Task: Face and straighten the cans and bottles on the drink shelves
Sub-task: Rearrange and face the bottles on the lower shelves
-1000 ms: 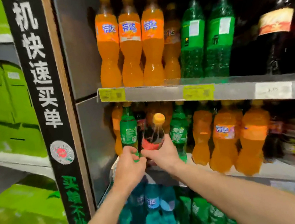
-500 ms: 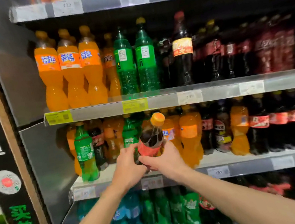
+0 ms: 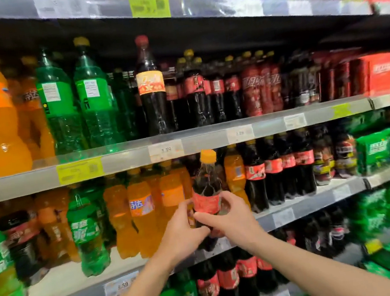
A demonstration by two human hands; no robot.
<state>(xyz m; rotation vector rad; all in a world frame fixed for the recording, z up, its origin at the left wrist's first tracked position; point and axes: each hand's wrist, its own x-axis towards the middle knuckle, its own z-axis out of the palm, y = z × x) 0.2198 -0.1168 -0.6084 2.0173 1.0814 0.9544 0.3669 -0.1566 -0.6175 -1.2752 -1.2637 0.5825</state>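
left hand (image 3: 180,235): arm reaching up, fingers wrapped round the cola bottle (image 3: 207,196)
right hand (image 3: 231,220): curled round its label, touching the left
bottle: upright, before the middle shelf (image 3: 58,287)

The cola bottle (image 3: 206,191) was clear, glossy plastic, its dark drink shining through, with a smooth orange plastic cap (image 3: 208,155) and a red printed film label. Around it the orange soda bottles (image 3: 143,213) and green soda bottles (image 3: 87,235) had the same shiny plastic skin, catching highlights. The shelf edge (image 3: 43,179) looked like matt grey metal fronted by a clear glossy strip, holding paper price tags (image 3: 165,150). The red multipacks (image 3: 389,73) looked glossy, though blurred.
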